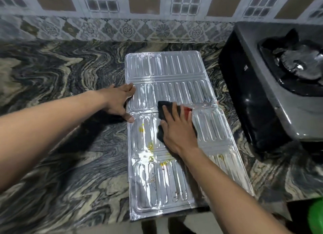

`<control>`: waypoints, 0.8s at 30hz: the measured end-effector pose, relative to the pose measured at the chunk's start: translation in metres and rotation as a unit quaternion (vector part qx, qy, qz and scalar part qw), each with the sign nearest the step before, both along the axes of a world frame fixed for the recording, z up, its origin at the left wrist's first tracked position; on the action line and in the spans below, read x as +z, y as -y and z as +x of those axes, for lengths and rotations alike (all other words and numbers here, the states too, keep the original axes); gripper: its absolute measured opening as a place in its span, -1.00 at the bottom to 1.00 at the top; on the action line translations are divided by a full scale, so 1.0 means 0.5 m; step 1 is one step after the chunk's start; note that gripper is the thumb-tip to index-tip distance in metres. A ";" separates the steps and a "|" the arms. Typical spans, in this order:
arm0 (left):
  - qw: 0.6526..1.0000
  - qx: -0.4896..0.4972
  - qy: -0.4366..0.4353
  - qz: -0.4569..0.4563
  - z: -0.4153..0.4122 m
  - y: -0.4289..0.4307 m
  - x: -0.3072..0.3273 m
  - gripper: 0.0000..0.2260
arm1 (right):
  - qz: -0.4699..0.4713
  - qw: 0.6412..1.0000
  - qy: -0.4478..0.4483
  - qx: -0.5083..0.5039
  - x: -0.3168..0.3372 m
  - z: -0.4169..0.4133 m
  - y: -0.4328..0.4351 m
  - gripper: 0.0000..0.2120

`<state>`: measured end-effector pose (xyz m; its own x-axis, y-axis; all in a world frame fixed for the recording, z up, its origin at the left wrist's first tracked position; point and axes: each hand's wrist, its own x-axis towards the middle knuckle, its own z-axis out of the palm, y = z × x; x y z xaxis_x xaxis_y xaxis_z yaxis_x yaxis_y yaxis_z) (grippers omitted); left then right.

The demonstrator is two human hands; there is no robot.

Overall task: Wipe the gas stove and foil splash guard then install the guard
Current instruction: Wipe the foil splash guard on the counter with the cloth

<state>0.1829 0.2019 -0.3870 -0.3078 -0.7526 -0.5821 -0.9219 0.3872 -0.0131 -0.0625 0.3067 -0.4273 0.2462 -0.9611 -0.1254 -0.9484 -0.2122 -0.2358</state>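
R hand (176,127) presses cloth (166,109) on foil guard (166,67)

The scene is viewed from one head-worn wide-angle camera, aimed forward and steeply down, close over the marbled surface (52,72); the tiled wall (122,29) is caught at the top.

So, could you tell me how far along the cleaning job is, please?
Midway. The foil splash guard lies flat on the countertop; its far panels look clean. The right hand presses a dark cloth on it, the left hand steadies its edge. Yellow stains remain nearer; installing beside the stove is left.
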 end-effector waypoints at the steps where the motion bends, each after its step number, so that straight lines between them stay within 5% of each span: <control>1: 1.000 0.000 -0.007 0.001 0.000 -0.001 0.000 0.22 | 0.005 1.000 0.006 0.015 0.000 0.026 -0.007 -0.45; 14: 1.000 0.000 -0.027 0.001 0.008 0.004 -0.012 0.20 | 0.013 0.979 -0.005 0.201 -0.004 0.057 -0.147 -0.49; 24: 1.000 0.009 -0.018 -0.004 -0.001 -0.007 -0.007 0.19 | 0.003 0.997 -0.018 -0.081 -0.003 -0.172 -0.049 -0.47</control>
<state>0.1824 0.2052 -0.3907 -0.3143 -0.7624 -0.5657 -0.9288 0.3703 0.0169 -0.1485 0.3314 -0.4288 0.0829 -0.9870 -0.1374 -0.9779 -0.0540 -0.2018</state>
